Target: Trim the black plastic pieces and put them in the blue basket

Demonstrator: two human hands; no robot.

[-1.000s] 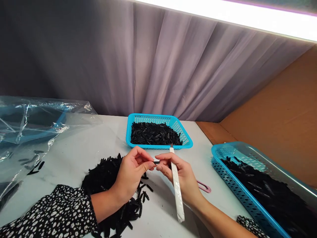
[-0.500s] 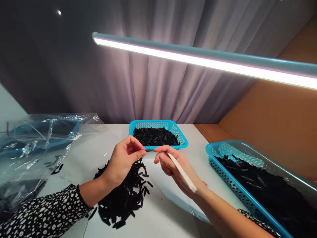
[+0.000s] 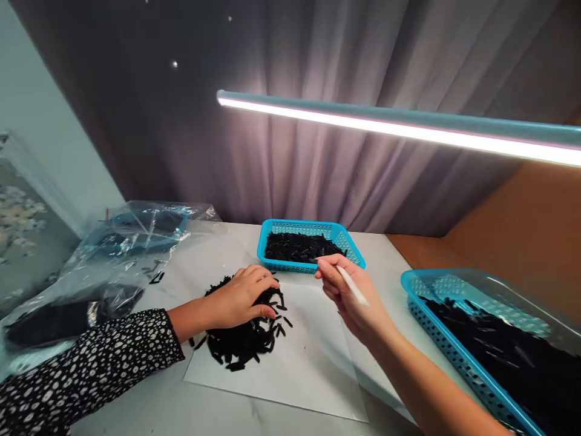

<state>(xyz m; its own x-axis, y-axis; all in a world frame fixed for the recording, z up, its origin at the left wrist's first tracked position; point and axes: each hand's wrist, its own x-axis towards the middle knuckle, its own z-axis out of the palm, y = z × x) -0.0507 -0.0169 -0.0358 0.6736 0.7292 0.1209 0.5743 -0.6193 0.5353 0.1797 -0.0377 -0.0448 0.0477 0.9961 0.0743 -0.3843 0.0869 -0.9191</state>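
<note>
A: Head view, hands first?
B: Left hand [image 3: 247, 293]: one, laid over the pile of black pieces [image 3: 240, 348], thumb standing apart from the curved fingers. Whether a piece sits beneath the fingertips, I cannot tell.
A: Right hand [image 3: 345, 300]?
B: One, clamped on a white stick [image 3: 353, 286], dark at its tip, held slantwise near the front rim of the small blue basket [image 3: 290, 264]. The two hands are apart.
A: The pile's location?
B: On a white sheet [image 3: 313, 387], itself on the white table [image 3: 213, 402]; stray pieces lie at the pile's right edge.
A: Containers?
B: Small blue basket, one, at the back of the table, filled with black pieces. Large blue basket [image 3: 458, 333], one, at the far right, also loaded with black pieces.
A: Left side?
B: Clear plastic bag [image 3: 152, 224], one, with dark contents; a few loose pieces [image 3: 157, 278] beside it. Sleeve [image 3: 131, 345], black with white spots, on the left arm.
A: Background?
B: Grey curtain [image 3: 318, 188]; lit tube lamp [image 3: 399, 127], one, in front of it; brown panel [image 3: 521, 212] at right.
</note>
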